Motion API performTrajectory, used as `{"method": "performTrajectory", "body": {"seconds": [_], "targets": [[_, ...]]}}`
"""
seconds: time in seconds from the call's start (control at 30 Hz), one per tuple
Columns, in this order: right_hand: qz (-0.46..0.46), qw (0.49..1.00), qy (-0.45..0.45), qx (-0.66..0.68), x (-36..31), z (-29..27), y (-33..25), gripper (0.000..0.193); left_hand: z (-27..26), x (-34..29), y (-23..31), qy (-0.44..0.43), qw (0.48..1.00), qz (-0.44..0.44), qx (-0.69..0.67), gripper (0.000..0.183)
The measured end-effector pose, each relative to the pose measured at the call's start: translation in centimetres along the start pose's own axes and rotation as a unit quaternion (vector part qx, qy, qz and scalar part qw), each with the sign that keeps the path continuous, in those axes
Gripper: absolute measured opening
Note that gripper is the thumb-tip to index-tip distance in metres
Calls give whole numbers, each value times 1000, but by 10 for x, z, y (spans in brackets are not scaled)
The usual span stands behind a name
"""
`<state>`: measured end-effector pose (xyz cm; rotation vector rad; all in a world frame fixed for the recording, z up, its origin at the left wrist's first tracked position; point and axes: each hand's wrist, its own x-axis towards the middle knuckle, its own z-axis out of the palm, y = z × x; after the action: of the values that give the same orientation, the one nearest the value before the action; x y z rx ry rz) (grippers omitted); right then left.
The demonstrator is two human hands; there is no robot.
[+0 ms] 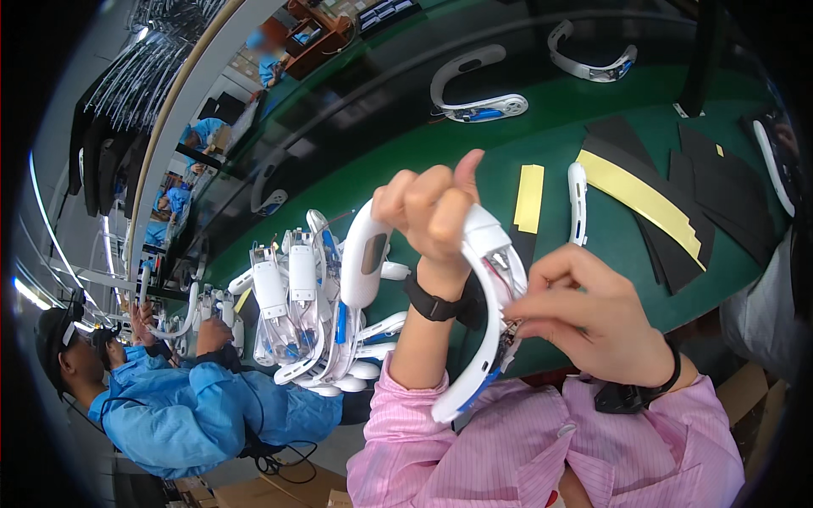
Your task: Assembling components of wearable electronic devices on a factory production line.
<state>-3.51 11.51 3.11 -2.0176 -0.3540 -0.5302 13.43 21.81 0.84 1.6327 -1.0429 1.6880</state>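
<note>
My left hand is wrapped round the top of a white U-shaped neckband device, thumb raised. One end of the band has an oval metal pad and hangs left of my left wrist. The other arm of the band curves down toward my chest, its inner side open, with thin wires, small electronic parts and a blue piece exposed. My right hand pinches at these inner parts, thumb and forefinger together. What lies between the fingertips is too small to make out.
A pile of similar white neckbands lies left on the green table. Beyond are more open bands, a narrow white strip, yellow strips and black sheets. A co-worker in blue works at my left.
</note>
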Motion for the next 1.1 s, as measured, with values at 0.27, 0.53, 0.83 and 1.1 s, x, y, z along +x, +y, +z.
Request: {"method": "performTrajectory", "body": {"seconds": [0.27,0.53,0.83,1.1], "targets": [[-84,989,120,15,-4,12,8,27,1,3,1,59,997,-41,12,47],[-25,998,-14,62,-2,15,0,23,-6,9,-1,-24,999,42,9,46],[-1,999,-38,22,1,6,-1,19,-4,-10,-6,0,999,32,-35,51],[6,999,28,43,2,20,12,20,13,-17,-14,-57,992,21,-112,41]]}}
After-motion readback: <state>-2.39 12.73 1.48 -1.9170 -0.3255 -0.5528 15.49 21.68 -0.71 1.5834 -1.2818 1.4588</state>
